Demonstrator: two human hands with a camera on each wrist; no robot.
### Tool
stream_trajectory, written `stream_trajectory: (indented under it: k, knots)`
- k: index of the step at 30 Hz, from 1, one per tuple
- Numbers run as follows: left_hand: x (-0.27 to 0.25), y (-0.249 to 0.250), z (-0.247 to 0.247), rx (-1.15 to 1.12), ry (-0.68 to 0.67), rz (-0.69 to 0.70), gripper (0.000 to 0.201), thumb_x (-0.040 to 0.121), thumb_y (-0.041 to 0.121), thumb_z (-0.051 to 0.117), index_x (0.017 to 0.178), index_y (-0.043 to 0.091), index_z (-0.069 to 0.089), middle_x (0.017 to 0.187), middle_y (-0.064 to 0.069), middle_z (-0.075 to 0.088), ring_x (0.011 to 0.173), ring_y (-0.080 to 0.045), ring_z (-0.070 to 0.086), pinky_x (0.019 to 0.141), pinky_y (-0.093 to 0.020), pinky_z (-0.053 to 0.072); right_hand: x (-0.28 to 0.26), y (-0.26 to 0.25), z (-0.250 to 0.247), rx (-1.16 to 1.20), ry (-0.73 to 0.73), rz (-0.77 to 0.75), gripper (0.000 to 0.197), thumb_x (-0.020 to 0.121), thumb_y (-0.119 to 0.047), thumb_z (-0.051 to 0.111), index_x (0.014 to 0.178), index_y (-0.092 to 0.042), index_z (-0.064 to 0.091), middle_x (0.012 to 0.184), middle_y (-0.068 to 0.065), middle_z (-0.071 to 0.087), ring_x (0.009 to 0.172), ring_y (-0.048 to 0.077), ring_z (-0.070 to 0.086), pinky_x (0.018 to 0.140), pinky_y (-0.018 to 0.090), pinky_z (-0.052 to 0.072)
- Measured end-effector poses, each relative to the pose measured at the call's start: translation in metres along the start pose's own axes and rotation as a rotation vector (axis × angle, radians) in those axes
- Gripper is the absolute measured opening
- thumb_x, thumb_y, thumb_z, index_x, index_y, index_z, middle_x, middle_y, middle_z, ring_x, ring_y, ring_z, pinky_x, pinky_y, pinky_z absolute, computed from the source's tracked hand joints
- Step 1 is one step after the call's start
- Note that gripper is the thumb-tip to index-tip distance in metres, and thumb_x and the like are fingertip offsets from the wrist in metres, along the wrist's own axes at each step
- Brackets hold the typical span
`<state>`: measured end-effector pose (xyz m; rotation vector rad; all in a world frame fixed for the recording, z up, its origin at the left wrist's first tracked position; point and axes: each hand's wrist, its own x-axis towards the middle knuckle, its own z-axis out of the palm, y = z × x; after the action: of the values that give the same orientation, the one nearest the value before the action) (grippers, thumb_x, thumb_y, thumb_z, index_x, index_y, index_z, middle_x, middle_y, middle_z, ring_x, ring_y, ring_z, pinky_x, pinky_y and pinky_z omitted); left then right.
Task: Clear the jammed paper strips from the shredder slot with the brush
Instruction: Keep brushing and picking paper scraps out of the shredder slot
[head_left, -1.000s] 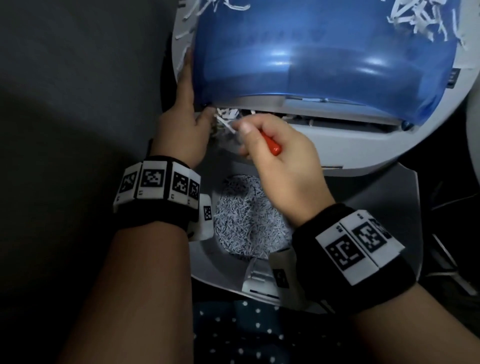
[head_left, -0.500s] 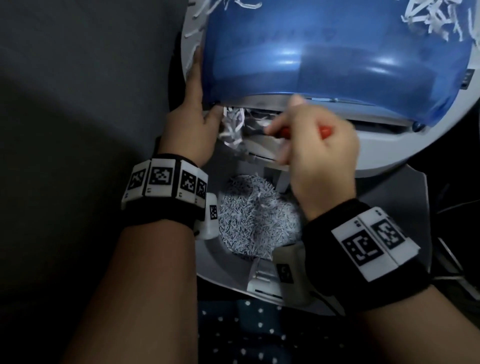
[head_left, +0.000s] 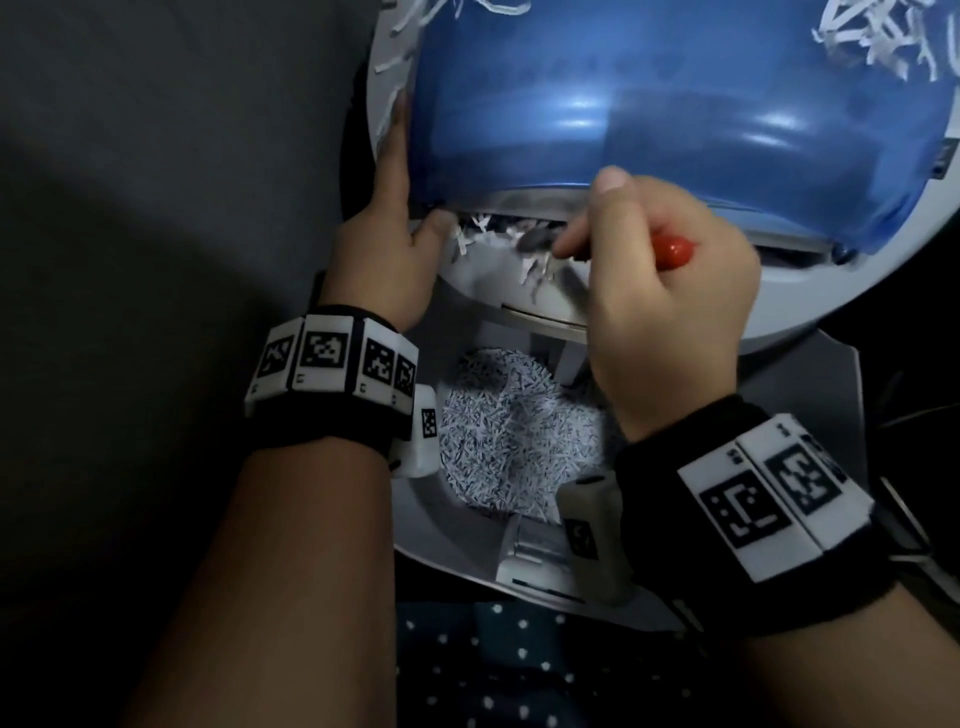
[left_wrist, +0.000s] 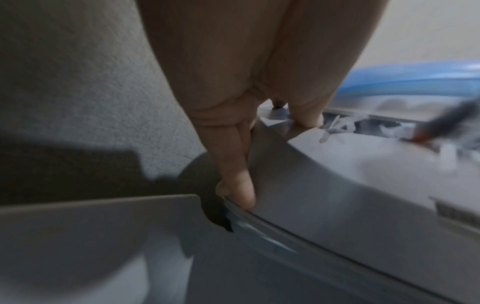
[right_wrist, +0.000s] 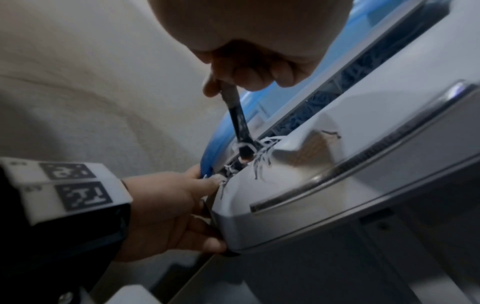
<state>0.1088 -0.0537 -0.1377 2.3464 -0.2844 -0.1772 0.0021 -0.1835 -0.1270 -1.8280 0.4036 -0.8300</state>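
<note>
The grey shredder head (head_left: 524, 291) with its blue translucent cover (head_left: 649, 104) lies tilted in front of me. White paper strips (head_left: 483, 239) (right_wrist: 262, 160) hang out of the left end of its slot (right_wrist: 311, 115). My right hand (head_left: 670, 306) grips a brush with a red handle (head_left: 672, 252); its dark bristle end (right_wrist: 241, 131) sits in the strips at the slot. My left hand (head_left: 384, 254) holds the shredder's left edge, fingers (left_wrist: 239, 185) along the side, thumb (left_wrist: 309, 119) at the slot's end.
Below the shredder head a grey bin (head_left: 431, 519) holds a heap of fine shredded paper (head_left: 514, 436). Loose strips (head_left: 872, 36) lie on the blue cover at top right. A dark dotted cloth (head_left: 519, 670) is near me; a grey surface (head_left: 156, 156) lies left.
My right hand has shifted right and turned, so the brush's red handle points right and the bristles work in the slot's left end. More strips hang out over the grey front.
</note>
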Motion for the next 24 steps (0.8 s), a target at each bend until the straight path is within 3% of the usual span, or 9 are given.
stream_trajectory:
  k: [5, 8, 10, 12, 14, 17, 19, 21, 24]
  knots:
    - [-0.001, -0.001, 0.001, -0.013, 0.004, -0.006, 0.078, 0.1, 0.025, 0.051, 0.155, 0.047, 0.001, 0.129, -0.006, 0.063, 0.09, -0.019, 0.063, 0.093, -0.044, 0.053, -0.009, -0.001, 0.009, 0.005, -0.258, -0.037, 0.03, 0.101, -0.032, 0.052, 0.086, -0.014, 0.072, 0.068, -0.001, 0.065, 0.07, 0.018, 0.065, 0.067, 0.043, 0.051]
    - [-0.001, 0.0, 0.0, -0.005, -0.004, -0.007, 0.077, 0.101, 0.022, 0.05, 0.156, 0.045, 0.0, 0.14, -0.001, 0.057, 0.096, -0.014, 0.06, 0.097, -0.039, 0.05, -0.005, 0.006, 0.008, -0.106, -0.161, 0.015, 0.04, 0.099, -0.035, 0.049, 0.075, -0.009, 0.068, 0.062, 0.006, 0.061, 0.064, 0.025, 0.059, 0.063, 0.046, 0.048]
    - [0.0, 0.0, 0.0, -0.003, -0.002, -0.007, 0.078, 0.101, 0.022, 0.05, 0.156, 0.045, 0.0, 0.142, -0.001, 0.056, 0.098, -0.012, 0.058, 0.1, -0.039, 0.048, -0.001, 0.006, 0.002, -0.054, -0.04, 0.028, 0.046, 0.095, -0.035, 0.046, 0.067, -0.002, 0.061, 0.059, 0.014, 0.055, 0.059, 0.031, 0.054, 0.059, 0.049, 0.044]
    - [0.001, -0.001, 0.001, 0.003, 0.0, -0.005, 0.078, 0.101, 0.023, 0.05, 0.155, 0.046, 0.0, 0.139, -0.003, 0.058, 0.093, -0.013, 0.059, 0.098, -0.04, 0.05, 0.001, 0.003, -0.002, 0.01, -0.001, 0.0, 0.048, 0.095, -0.031, 0.047, 0.065, 0.004, 0.057, 0.058, 0.017, 0.051, 0.058, 0.03, 0.05, 0.058, 0.048, 0.041]
    - [0.001, -0.001, 0.001, 0.012, 0.003, -0.002, 0.078, 0.1, 0.022, 0.051, 0.156, 0.045, 0.0, 0.136, -0.004, 0.06, 0.087, -0.013, 0.058, 0.095, -0.037, 0.05, -0.003, -0.002, 0.001, 0.033, -0.084, -0.032, 0.043, 0.099, -0.028, 0.049, 0.07, 0.002, 0.06, 0.059, 0.012, 0.052, 0.058, 0.026, 0.051, 0.058, 0.046, 0.042]
    - [0.001, -0.002, 0.001, 0.0, 0.015, 0.008, 0.078, 0.1, 0.021, 0.052, 0.156, 0.043, 0.003, 0.134, -0.003, 0.061, 0.088, -0.012, 0.058, 0.094, -0.035, 0.051, -0.009, -0.001, 0.007, -0.013, -0.266, 0.006, 0.034, 0.101, -0.032, 0.052, 0.08, -0.012, 0.07, 0.062, 0.0, 0.06, 0.063, 0.016, 0.06, 0.064, 0.041, 0.049]
    - [0.0, -0.002, 0.002, -0.01, 0.017, 0.008, 0.078, 0.099, 0.021, 0.051, 0.156, 0.044, 0.003, 0.134, -0.004, 0.061, 0.091, -0.015, 0.06, 0.093, -0.044, 0.054, -0.008, 0.002, 0.003, -0.026, -0.202, 0.058, 0.037, 0.1, -0.034, 0.051, 0.072, -0.017, 0.07, 0.055, -0.007, 0.058, 0.057, 0.01, 0.056, 0.063, 0.039, 0.049]
    - [0.0, -0.002, 0.002, -0.006, 0.018, 0.002, 0.078, 0.099, 0.022, 0.051, 0.155, 0.045, 0.003, 0.134, -0.004, 0.061, 0.091, -0.016, 0.06, 0.092, -0.047, 0.054, 0.001, 0.002, -0.007, 0.028, -0.04, 0.096, 0.043, 0.098, -0.034, 0.049, 0.06, -0.024, 0.064, 0.046, -0.012, 0.052, 0.052, 0.008, 0.052, 0.062, 0.035, 0.046]
    - [0.0, -0.002, 0.002, -0.013, 0.019, -0.007, 0.078, 0.099, 0.023, 0.051, 0.154, 0.048, 0.002, 0.132, -0.004, 0.061, 0.089, -0.017, 0.061, 0.091, -0.048, 0.055, 0.012, -0.001, -0.025, 0.076, 0.167, 0.09, 0.046, 0.098, -0.03, 0.047, 0.054, -0.024, 0.062, 0.045, 0.001, 0.051, 0.049, 0.007, 0.049, 0.059, 0.024, 0.039]
